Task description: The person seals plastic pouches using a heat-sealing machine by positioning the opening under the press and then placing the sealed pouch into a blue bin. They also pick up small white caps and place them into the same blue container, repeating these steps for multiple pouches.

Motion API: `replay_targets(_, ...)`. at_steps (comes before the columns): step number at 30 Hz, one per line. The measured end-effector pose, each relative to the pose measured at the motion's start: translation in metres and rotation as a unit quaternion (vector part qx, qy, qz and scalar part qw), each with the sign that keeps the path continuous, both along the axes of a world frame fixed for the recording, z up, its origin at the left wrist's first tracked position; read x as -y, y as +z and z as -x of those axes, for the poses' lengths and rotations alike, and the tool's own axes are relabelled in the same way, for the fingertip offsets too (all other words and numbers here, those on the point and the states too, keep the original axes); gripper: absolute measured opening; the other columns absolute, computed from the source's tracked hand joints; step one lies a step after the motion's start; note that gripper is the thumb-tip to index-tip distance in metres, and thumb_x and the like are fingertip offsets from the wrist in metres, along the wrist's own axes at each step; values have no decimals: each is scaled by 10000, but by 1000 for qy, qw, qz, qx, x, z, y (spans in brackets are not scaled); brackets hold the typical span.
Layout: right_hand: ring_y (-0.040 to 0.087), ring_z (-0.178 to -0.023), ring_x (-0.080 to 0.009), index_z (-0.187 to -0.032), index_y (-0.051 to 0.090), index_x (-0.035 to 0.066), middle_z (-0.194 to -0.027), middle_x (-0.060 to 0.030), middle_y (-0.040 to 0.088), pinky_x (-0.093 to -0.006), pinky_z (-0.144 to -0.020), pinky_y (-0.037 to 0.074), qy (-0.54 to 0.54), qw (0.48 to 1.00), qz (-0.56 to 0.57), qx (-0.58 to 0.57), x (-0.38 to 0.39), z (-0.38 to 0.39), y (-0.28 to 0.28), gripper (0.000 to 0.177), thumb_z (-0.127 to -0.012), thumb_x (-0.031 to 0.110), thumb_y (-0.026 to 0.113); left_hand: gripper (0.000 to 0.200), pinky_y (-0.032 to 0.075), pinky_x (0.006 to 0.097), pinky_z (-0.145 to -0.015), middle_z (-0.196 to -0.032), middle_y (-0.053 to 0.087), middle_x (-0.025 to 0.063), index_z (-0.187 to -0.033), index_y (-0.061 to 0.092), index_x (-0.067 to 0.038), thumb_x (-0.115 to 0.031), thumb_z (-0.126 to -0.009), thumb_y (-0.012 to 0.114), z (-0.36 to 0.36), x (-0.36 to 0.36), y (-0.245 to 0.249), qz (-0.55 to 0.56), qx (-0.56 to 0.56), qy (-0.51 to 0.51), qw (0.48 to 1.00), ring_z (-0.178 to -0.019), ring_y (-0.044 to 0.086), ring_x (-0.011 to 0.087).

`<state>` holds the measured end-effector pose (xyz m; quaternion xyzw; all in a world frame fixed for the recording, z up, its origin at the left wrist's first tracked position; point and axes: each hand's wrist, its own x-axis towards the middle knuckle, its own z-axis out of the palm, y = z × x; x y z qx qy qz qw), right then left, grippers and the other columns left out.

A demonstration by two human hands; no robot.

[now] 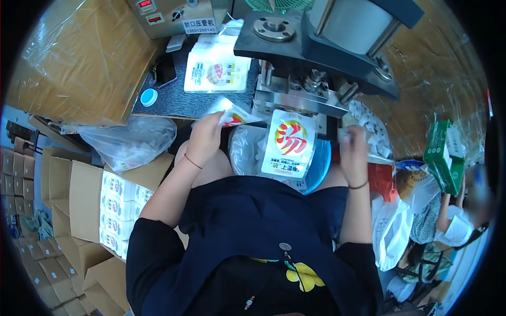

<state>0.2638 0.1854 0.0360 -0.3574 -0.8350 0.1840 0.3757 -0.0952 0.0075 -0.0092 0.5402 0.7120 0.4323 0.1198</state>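
A white printed pouch with large red characters hangs at the front edge of the metal press, above a blue basin. My left hand is closed on another printed pouch, tilted and partly folded, left of the press. To the right of the hanging pouch is my right hand, its fingers bent and blurred near a small whitish thing that I cannot make out. A stack of printed pouches lies on the dark worktop behind my left hand.
A blue-white round lid and a phone lie on the worktop. Below left stands an open carton with packed pouches. White caps or spouts are heaped right of the press. Another person is at far right, near a green box.
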Motion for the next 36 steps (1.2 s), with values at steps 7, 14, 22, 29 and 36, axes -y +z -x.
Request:
replay_targets(7, 630, -775, -228, -972, 686, -7, -881, -118, 690, -325, -734, 503, 161, 966, 166, -111, 33, 63, 47, 151, -900, 120, 723, 238, 484, 229, -634, -769, 699, 23, -972, 750, 22, -211, -925, 767, -77, -7, 21, 101, 240, -130, 957, -695, 588, 25)
replay_targets(14, 645, -846, -283, -989, 688, -3, -898, -128, 679, -366, -774, 510, 268, 959, 67, 64, 8, 40, 49, 165, -980, 147, 619, 294, 553, 271, -825, -1035, 741, 54, -1126, 713, 33, -234, -1011, 671, -130, -14, 10, 167, 533, -268, 785, -911, 663, 78)
replay_targets(22, 644, -972, -402, -1143, 666, 46, -1107, -187, 665, -477, -825, 524, -85, 936, -91, 330, -56, -53, 19, 327, -960, 316, 646, 330, 568, 329, -908, -1190, 719, 118, -1238, 658, 36, -29, -918, 704, -112, -47, 5, 136, 651, -215, 715, -1026, 710, 178)
replay_targets(29, 664, -878, -329, -1071, 632, 18, -928, -145, 671, -415, -775, 512, 141, 955, 160, 208, -61, -55, 16, 253, -980, 254, 623, 329, 570, 342, -825, -1058, 711, 143, -1202, 574, 31, -98, -925, 696, -83, -67, 19, 78, 466, -107, 875, -946, 710, 205)
replay_targets(36, 647, -865, -292, -1097, 639, -7, -958, -151, 672, -372, -819, 508, 49, 985, 83, 145, -70, -53, -1, 198, -1030, 146, 532, 619, 365, 545, -1124, -1558, 385, 255, -1479, 487, -120, -382, -942, 645, 49, -66, 6, 70, -355, 81, 929, -1429, 394, 432)
